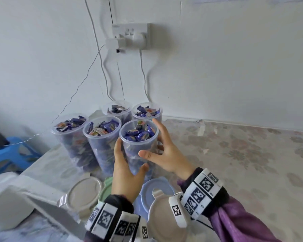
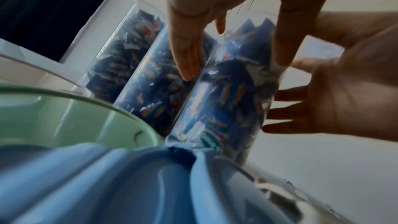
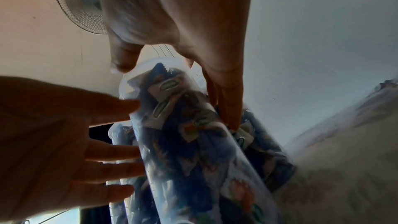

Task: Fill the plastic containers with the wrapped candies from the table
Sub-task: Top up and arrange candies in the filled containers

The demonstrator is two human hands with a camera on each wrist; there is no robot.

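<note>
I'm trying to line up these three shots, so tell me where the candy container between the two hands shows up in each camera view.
Head: the front container stands center, nearest of five, left hand and right hand flanking it.
Left wrist: it runs diagonally through center, right hand at right.
Right wrist: it runs from center to bottom, left hand at left.
Shared landmark: the neighbouring candy container behind the left-hand fingers.

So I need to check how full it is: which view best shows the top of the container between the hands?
The head view: it looks down into the front container, candies up to the rim. Left wrist view shows only its wall from low down. Right wrist view shows the wall and rim edge, not the opening.
</note>
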